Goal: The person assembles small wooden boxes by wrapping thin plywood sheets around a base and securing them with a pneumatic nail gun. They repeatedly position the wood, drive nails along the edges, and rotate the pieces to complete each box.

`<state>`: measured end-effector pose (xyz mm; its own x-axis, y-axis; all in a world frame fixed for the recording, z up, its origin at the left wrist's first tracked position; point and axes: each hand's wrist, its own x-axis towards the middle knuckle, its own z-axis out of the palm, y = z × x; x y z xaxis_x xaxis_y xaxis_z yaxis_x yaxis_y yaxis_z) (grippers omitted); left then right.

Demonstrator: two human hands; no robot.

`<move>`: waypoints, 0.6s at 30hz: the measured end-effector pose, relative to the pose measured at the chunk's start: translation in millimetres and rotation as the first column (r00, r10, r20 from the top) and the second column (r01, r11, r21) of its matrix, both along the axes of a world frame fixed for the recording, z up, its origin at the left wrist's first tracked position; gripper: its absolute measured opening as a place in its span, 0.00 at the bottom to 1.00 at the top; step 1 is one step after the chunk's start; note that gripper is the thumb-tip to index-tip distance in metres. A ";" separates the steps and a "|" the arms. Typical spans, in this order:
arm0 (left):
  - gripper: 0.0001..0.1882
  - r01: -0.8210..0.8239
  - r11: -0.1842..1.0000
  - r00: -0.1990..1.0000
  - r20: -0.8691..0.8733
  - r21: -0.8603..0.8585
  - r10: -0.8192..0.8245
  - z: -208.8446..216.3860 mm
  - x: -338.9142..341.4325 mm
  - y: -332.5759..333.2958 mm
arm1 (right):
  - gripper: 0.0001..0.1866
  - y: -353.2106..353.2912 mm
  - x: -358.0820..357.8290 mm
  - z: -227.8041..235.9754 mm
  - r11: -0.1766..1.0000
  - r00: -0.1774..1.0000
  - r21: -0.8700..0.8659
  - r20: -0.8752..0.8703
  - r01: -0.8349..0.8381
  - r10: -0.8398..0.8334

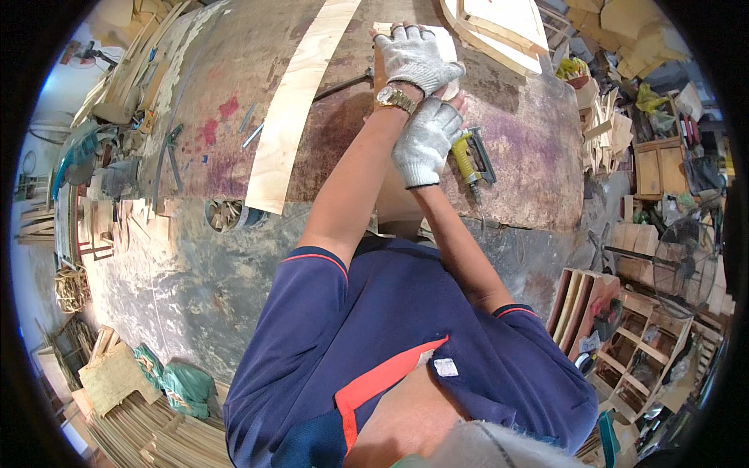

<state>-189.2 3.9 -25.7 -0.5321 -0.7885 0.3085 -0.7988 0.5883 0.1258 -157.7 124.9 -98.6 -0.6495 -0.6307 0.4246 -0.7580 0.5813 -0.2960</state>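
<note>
A pale wooden board (438,44) lies near the far edge of the worn workbench (515,148). My left hand (413,58), in a grey fingerless glove, rests on it with the fingers spread and the thumb out to the right. My right hand (427,142), gloved alike, is nearer to me, just below the left wrist. Its fingers point away to the upper right, with bare fingertips showing. What lies beneath the palm is hidden. Close to its right side is a yellow-green pneumatic nail gun (468,162) on the bench. I wear a watch (396,97) on my left wrist.
A long plywood strip (300,101) crosses the bench left of my arms, over a dark metal bar (343,83). A curved wooden frame (499,31) sits at the far right. Pliers-like tools (173,148) lie at left. Wood scraps (608,132) and a fan (683,261) stand to the right.
</note>
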 end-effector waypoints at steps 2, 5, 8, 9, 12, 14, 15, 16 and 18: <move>0.53 0.006 0.999 1.000 -0.007 0.032 -0.006 0.3 0.5 -0.7 | 0.43 -3.1 -0.2 -2.3 0.999 0.999 -0.042 -0.044 0.009 -0.011; 0.53 0.012 1.000 1.000 -0.015 0.026 -0.012 1.3 1.4 -1.0 | 0.42 -1.5 -0.1 0.8 0.999 1.000 -0.052 0.002 0.002 -0.002; 0.50 -0.019 1.000 0.999 0.026 -0.020 0.019 0.7 1.2 0.1 | 0.41 0.4 -0.6 5.8 0.999 0.999 -0.051 0.051 -0.004 0.007; 0.50 -0.027 0.999 0.999 0.021 -0.018 0.027 0.1 0.8 0.6 | 0.41 0.9 -1.3 6.7 0.998 0.999 -0.066 0.052 -0.010 0.014; 0.49 -0.082 0.991 0.996 -0.034 -0.103 0.079 -4.1 -0.9 5.5 | 0.39 1.9 -3.5 6.0 0.994 1.000 -0.109 0.006 -0.019 0.020; 0.49 -0.146 0.973 0.989 -0.060 -0.177 0.137 -6.3 -0.4 10.5 | 0.38 2.3 -4.5 3.7 0.991 1.000 -0.133 -0.021 -0.020 0.018; 0.50 -0.156 0.975 0.986 -0.091 -0.161 0.143 -6.0 -0.5 12.0 | 0.37 2.8 -4.6 2.5 0.990 1.000 -0.143 -0.024 -0.020 0.016; 0.50 -0.156 0.982 0.986 -0.082 -0.102 0.148 -4.6 -0.6 13.0 | 0.36 2.7 -4.5 1.3 0.986 1.000 -0.168 -0.028 -0.017 0.013; 0.49 -0.148 0.989 0.986 -0.075 -0.023 0.146 0.1 0.4 14.8 | 0.35 2.9 -3.8 -0.3 0.994 1.000 -0.105 -0.016 0.004 -0.006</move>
